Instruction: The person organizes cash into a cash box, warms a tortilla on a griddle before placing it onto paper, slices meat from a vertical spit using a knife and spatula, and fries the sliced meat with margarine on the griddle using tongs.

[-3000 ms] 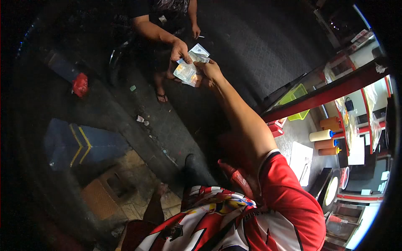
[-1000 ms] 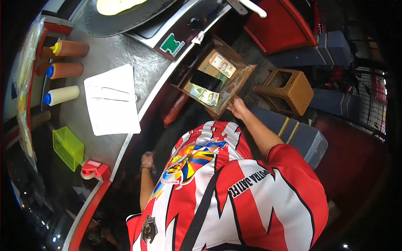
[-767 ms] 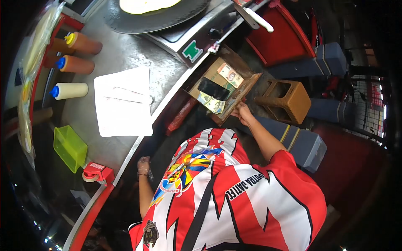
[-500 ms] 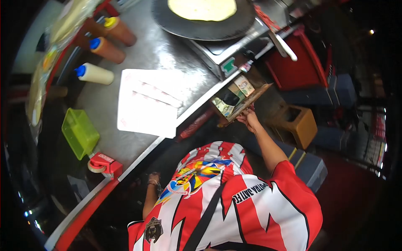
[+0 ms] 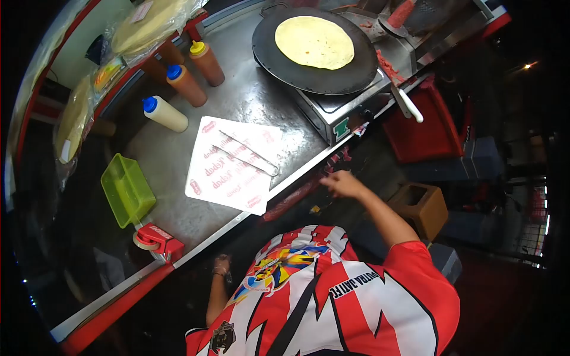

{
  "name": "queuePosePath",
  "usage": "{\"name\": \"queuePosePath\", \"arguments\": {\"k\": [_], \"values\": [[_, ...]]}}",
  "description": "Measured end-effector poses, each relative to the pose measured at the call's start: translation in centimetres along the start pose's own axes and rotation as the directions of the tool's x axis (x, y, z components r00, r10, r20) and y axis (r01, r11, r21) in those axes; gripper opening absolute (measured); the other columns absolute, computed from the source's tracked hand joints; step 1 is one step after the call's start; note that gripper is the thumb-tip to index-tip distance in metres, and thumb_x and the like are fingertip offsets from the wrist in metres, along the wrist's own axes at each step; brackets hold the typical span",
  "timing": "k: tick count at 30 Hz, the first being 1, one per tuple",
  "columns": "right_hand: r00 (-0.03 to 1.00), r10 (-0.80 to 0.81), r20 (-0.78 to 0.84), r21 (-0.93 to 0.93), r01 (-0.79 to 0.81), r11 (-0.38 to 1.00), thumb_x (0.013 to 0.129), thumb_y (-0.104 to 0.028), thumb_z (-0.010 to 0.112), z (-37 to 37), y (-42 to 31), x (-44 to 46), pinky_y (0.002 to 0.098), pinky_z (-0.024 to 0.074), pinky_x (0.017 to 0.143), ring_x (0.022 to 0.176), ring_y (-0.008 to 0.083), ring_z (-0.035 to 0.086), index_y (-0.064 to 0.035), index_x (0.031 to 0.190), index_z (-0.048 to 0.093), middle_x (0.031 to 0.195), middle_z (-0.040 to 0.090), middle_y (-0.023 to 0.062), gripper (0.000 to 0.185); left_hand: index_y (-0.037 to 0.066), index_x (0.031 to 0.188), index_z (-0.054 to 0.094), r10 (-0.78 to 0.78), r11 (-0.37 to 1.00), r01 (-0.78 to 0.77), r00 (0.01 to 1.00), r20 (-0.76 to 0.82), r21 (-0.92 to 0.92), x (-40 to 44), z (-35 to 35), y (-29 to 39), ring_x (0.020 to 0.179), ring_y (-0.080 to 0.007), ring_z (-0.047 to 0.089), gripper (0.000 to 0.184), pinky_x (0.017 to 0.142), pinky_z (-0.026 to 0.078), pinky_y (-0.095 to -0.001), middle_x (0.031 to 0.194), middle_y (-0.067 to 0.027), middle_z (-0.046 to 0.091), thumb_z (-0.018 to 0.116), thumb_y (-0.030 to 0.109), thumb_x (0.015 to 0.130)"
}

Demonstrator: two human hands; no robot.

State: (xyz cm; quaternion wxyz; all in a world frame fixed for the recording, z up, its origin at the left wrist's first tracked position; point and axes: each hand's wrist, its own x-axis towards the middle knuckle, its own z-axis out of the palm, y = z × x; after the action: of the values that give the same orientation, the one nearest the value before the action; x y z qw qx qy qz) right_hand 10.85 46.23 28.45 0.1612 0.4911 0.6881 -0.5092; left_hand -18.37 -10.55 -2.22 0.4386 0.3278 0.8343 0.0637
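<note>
My right hand is just off the front edge of the counter, below the stove. Its fingers are loosely bent and apart, with nothing visible in them. In shadow beside my shirt hangs my left hand, something shiny about its wrist; its fingers are too dark to make out. Metal tongs lie on a stack of printed kebab paper on the steel counter. A round flatbread rests on the black griddle.
Three squeeze bottles, one a white bottle, stand at the counter's back. A green basket and a red tape dispenser are at left. A white-handled knife juts past the right edge. A brown box sits below.
The drawer with banknotes that my right hand held has been shut, and that hand has let go. The view has shifted, showing more of the griddle. My left hand still hangs low.
</note>
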Motion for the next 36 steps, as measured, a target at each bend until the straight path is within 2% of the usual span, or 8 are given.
{"name": "queuePosePath", "arguments": {"k": [2, 4, 12, 17, 23, 26, 33, 36], "values": [[0.758, -0.638, -0.136, -0.253, 0.596, 0.762, 0.094, -0.037, 0.073, 3.3, -6.1, -2.8, 0.0463, 0.0527, 0.067, 0.069, 0.0339, 0.067, -0.0047, 0.087, 0.069, 0.074, 0.064, 0.0155, 0.033, 0.014, 0.102, 0.077, 0.049, 0.987, -0.066, 0.992, 0.119, 0.144, 0.0, 0.5, 0.3, 0.097, -0.0317, 0.073, 0.023, 0.086, 0.057, -0.0479, 0.105, -0.0163, 0.076, 0.060, 0.028, 0.094], [0.497, -0.828, -0.260, -0.605, 0.584, 0.541, 0.090, -0.042, 0.075, 6.1, -12.0, -3.2, 0.0466, 0.0520, 0.080, 0.095, 0.0343, 0.062, -0.0050, 0.115, 0.065, 0.100, 0.061, 0.0152, 0.046, 0.012, 0.100, 0.078, 0.138, 0.945, -0.174, 0.980, 0.144, 0.278, -0.4, 1.3, -0.2, 0.095, -0.0332, 0.073, 0.027, 0.088, 0.056, -0.0473, 0.103, -0.0163, 0.076, 0.059, 0.031, 0.095], [0.478, -0.870, -0.122, -0.678, 0.600, 0.425, 0.092, -0.021, 0.063, 8.3, -17.1, 1.2, 0.0498, 0.0561, 0.074, 0.088, 0.0354, 0.067, -0.0040, 0.148, 0.050, 0.111, 0.060, 0.0179, 0.060, 0.010, 0.096, 0.080, 0.105, 0.983, -0.108, 0.994, 0.029, 0.147, -0.6, -1.5, 1.5, 0.091, -0.0365, 0.072, 0.034, 0.086, 0.055, -0.0483, 0.094, -0.0177, 0.076, 0.056, 0.035, 0.095], [0.492, -0.832, -0.257, -0.717, 0.480, 0.505, 0.092, -0.024, 0.069, -9.8, -17.9, -10.2, 0.0488, 0.0574, 0.079, 0.095, 0.0400, 0.067, -0.0102, 0.146, 0.051, 0.113, 0.061, 0.0184, 0.058, 0.005, 0.086, 0.078, 0.003, 1.000, -0.003, 0.994, -0.105, -0.007, -0.4, -1.5, 2.9, 0.088, -0.0374, 0.072, 0.039, 0.080, 0.052, -0.0500, 0.093, -0.0169, 0.076, 0.055, 0.036, 0.094], [0.215, -0.975, -0.050, -0.989, 0.126, 0.078, 0.083, -0.015, 0.075, -31.8, -10.2, -10.4, 0.0399, 0.0529, 0.081, 0.095, 0.0267, 0.063, -0.0154, 0.132, 0.068, 0.105, 0.064, 0.0045, 0.049, 0.016, 0.114, 0.077, -0.231, 0.971, 0.226, 0.971, 0.060, 0.081, -3.0, 2.0, 8.2, 0.107, -0.0283, 0.073, 0.030, 0.093, 0.058, -0.0417, 0.116, -0.0112, 0.076, 0.061, 0.034, 0.098], [0.154, -0.982, 0.105, -0.977, 0.199, -0.073, 0.081, -0.017, 0.072, -35.3, -9.9, -5.6, 0.0409, 0.0518, 0.079, 0.093, 0.0248, 0.063, -0.0177, 0.134, 0.068, 0.105, 0.064, 0.0042, 0.053, 0.007, 0.106, 0.078, -0.021, 0.899, -0.023, 0.995, 0.096, 0.437, -5.2, 4.0, 11.3, 0.107, -0.0350, 0.073, 0.033, 0.096, 0.056, -0.0467, 0.110, -0.0171, 0.076, 0.059, 0.033, 0.094], [-0.215, -0.976, 0.041, -0.864, 0.484, -0.143, 0.085, -0.004, 0.071, -38.7, -21.0, 2.4, 0.0397, 0.0549, 0.070, 0.083, 0.0293, 0.065, -0.0165, 0.130, 0.070, 0.095, 0.063, 0.0107, 0.046, 0.012, 0.115, 0.074, -0.128, 0.949, 0.123, 0.992, -0.001, 0.289, -2.0, 5.9, 21.3, 0.109, -0.0362, 0.071, 0.030, 0.096, 0.057, -0.0482, 0.112, -0.0159, 0.075, 0.067, 0.022, 0.089], [-0.166, -0.986, 0.000, -0.818, 0.567, -0.096, 0.090, -0.011, 0.074, -44.9, -25.7, 0.3, 0.0371, 0.0551, 0.071, 0.082, 0.0276, 0.066, -0.0133, 0.135, 0.067, 0.098, 0.062, 0.0115, 0.045, 0.013, 0.106, 0.076, -0.046, 0.964, 0.068, 0.995, -0.088, 0.259, -2.3, 8.0, 25.1, 0.102, -0.0342, 0.072, 0.025, 0.092, 0.057, -0.0459, 0.108, -0.0141, 0.076, 0.057, 0.027, 0.097]]}}
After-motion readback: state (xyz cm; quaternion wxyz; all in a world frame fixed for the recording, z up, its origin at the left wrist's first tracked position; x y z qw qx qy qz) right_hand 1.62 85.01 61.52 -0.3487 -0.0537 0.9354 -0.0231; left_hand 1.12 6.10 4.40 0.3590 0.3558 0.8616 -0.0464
